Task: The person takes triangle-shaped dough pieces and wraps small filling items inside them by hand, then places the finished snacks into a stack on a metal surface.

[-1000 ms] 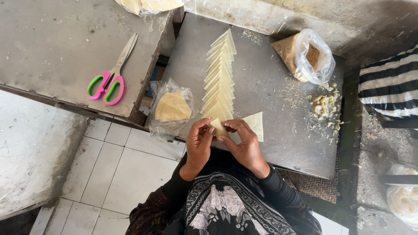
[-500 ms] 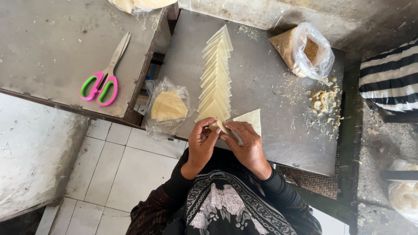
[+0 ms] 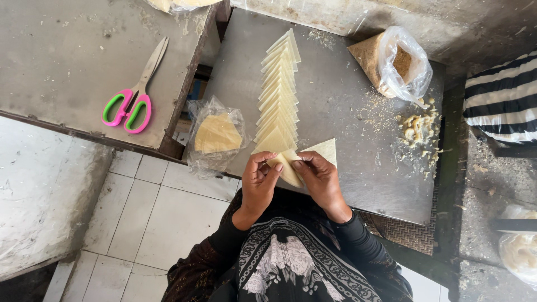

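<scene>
My left hand point(image 3: 260, 182) and my right hand point(image 3: 319, 178) meet at the near edge of a metal table point(image 3: 358, 145). Together they pinch a pale yellow pastry sheet point(image 3: 284, 164) that is partly folded into a triangle. A second pale sheet point(image 3: 323, 150) lies flat just beyond my right hand. A long overlapping row of folded pastry triangles point(image 3: 278, 89) runs away from my hands toward the far edge of the table.
A clear bag of pastry sheets point(image 3: 216, 134) hangs off the table's left edge. A plastic bag of brown filling point(image 3: 394, 61) and a crumbly heap point(image 3: 418, 127) sit at the far right. Pink and green scissors point(image 3: 134, 92) lie on the left table. A striped cloth point(image 3: 502, 100) is at the right.
Both hands stay at the near edge and keep working the same sheet; its folded corner now sticks out lower between the fingers. The camera view has shifted slightly.
</scene>
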